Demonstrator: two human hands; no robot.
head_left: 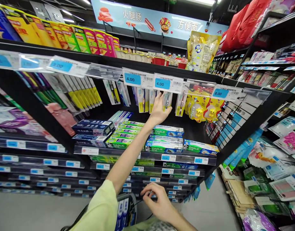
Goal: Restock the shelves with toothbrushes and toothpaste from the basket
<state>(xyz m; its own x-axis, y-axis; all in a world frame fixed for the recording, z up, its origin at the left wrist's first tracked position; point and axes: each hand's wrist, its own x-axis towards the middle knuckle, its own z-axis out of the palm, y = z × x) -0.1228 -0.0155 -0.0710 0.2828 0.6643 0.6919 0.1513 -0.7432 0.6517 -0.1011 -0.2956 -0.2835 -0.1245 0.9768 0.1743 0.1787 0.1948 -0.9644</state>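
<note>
Here's the left hand, right up among the toothbrush packs, which hang in a row around its fingers, with price labels just above. The left fingers are stretched upward, thumb standing apart; whether the tips pinch a pack, I can't tell. Lower down, the right hand has its fingers loosely curled, nothing visible between them.

And how would these packs handle? Very light, I'd judge: stiff flat backing, a slick clear front that could slide under a fingertip, nothing likely to shatter, though the backing might crease. The best hold looks like the lower side edges, thumb in front and fingers behind, well clear of the hanging end.

Now the surface! Below the left fingers lies a dark shelf with toothpaste boxes stacked on it, partly behind the forearm. Chick-shaped packs hang to the right of those fingers. Left of the right fingers, a basket holds blue-and-white boxes. It's a shop aisle: grey floor beneath, a blue sign high beyond the left fingers, and crowded racks off to the right.
</note>
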